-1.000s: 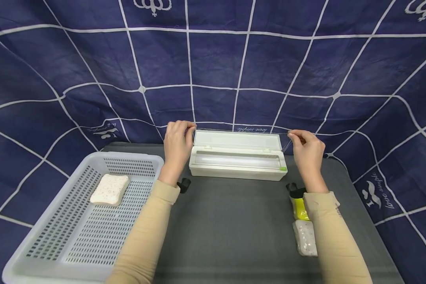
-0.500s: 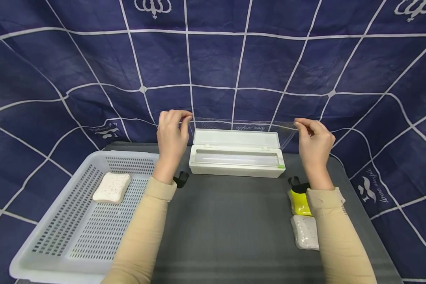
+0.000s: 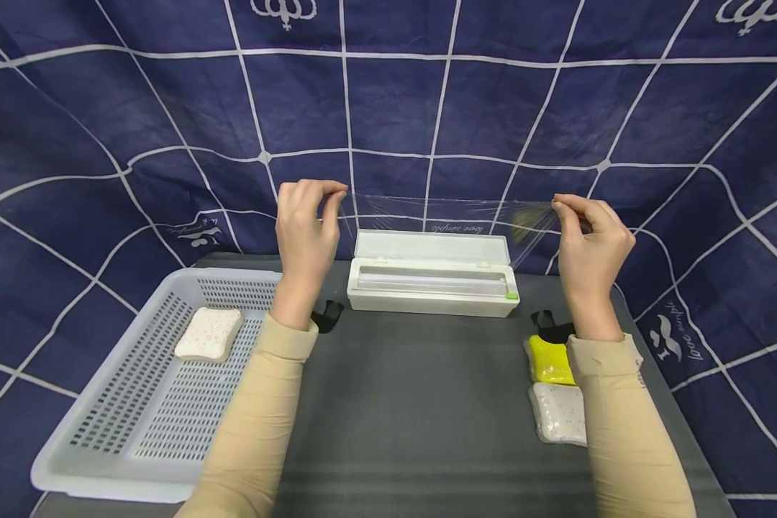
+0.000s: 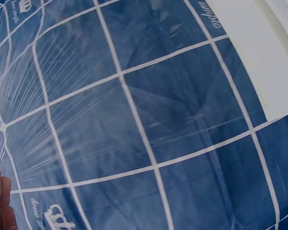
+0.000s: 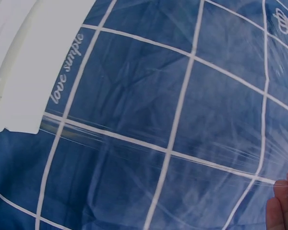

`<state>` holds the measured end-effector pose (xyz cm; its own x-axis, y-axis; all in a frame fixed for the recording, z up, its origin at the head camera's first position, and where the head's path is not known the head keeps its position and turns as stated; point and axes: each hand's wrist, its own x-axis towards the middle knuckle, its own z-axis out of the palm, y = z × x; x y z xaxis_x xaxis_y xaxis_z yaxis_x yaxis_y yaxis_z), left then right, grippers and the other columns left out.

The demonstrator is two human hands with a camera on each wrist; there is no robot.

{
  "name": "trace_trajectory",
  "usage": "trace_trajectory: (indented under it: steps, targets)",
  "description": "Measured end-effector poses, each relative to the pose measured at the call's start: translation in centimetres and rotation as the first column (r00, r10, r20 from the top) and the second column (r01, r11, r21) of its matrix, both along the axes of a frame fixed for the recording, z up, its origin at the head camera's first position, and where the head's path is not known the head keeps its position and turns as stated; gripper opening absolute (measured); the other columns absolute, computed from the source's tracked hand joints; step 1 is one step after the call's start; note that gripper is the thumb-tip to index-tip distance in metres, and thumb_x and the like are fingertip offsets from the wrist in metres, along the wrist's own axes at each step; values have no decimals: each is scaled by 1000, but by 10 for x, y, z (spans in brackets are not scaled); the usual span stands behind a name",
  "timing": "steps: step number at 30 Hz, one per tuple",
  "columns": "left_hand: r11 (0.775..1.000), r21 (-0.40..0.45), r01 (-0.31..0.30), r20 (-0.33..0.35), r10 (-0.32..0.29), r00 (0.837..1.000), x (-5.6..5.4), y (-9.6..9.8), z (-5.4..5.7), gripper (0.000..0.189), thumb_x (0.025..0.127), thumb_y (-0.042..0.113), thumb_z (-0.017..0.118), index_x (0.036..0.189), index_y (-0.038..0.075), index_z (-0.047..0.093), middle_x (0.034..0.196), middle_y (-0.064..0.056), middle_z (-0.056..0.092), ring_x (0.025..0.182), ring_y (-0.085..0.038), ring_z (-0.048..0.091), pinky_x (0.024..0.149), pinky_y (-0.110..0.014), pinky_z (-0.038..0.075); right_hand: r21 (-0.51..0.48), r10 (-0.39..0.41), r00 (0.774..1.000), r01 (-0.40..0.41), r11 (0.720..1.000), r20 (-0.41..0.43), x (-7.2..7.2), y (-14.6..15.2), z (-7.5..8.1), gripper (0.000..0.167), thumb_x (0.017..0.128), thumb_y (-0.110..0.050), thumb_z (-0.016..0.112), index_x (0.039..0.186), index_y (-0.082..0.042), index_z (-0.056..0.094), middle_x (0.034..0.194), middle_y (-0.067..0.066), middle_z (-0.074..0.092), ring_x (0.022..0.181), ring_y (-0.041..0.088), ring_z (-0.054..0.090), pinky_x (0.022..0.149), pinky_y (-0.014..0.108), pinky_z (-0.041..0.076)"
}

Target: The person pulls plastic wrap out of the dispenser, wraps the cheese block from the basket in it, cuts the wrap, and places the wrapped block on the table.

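1. The person's left hand is raised beyond the basket's far right corner, thumb and fingertips closed together in a pinch on one upper corner of a clear film.
2. The right hand is up on the other side, well apart from the left, pinching the film's opposite corner the same way.
3. The film spans the gap between the two hands, above a white box, its sides running down toward the box. From the wrist cameras I can see creases fanning out from the fingertips.
4. The box sits at the far side of the dark table. Its lid stands open at the back, a pale roll lies inside, and a green tab shows at the right end.
5. To the person's left is a perforated basket with a speckled white block lying flat in it.
6. By the right forearm, a shiny yellow block lies just beside a glossy speckled block, partly hidden by the sleeve.
7. A blue, white-lined cloth hangs behind everything.
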<state>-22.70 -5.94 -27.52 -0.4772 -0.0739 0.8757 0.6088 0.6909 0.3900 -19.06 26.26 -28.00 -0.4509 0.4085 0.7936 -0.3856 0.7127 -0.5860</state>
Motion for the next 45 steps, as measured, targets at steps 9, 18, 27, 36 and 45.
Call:
trace_trajectory:
  steps: [9,18,27,36,45]
  targets:
    - [999,46,18,-43,-16,999,5,0,15,15,96,14,64,92,3,73,87,-14,70,84,-33,51,82,-40,41,-4,-13,999,13,1000,-53,5,-1,14,19,91,-23,72,93,-6,80,87,17,74,77,-21,53,77,11,47]
    - [997,77,31,-60,-26,998,11,-1,19,16,96,14,64,92,2,74,85,-16,69,81,-32,53,80,-39,41,-29,-8,997,5,1000,-83,9,-1,18,17,90,-24,73,91,-8,81,84,-14,70,81,-15,57,79,12,49]
    - [991,131,38,-18,-36,999,25,-4,2,13,95,10,65,98,0,72,88,-16,67,79,-27,58,72,-21,42,-43,4,1000,-4,999,-2,26,-4,4,20,91,-19,72,98,-1,76,83,-34,48,77,-15,50,73,8,42]
    - [983,162,92,-16,-91,996,44,-9,-9,8,91,7,70,91,-1,71,84,-17,68,73,-25,58,69,-15,40,-107,24,998,-17,994,64,60,4,-10,26,89,-18,75,91,8,73,78,-32,54,70,-9,50,66,13,41]
    - [953,247,172,126,-208,970,89,-18,-28,8,90,4,69,92,-2,72,80,-14,68,72,-2,53,67,-15,43,-365,228,925,-108,925,305,115,8,-30,2,89,-6,72,88,-5,74,65,-14,63,56,4,57,54,13,44]
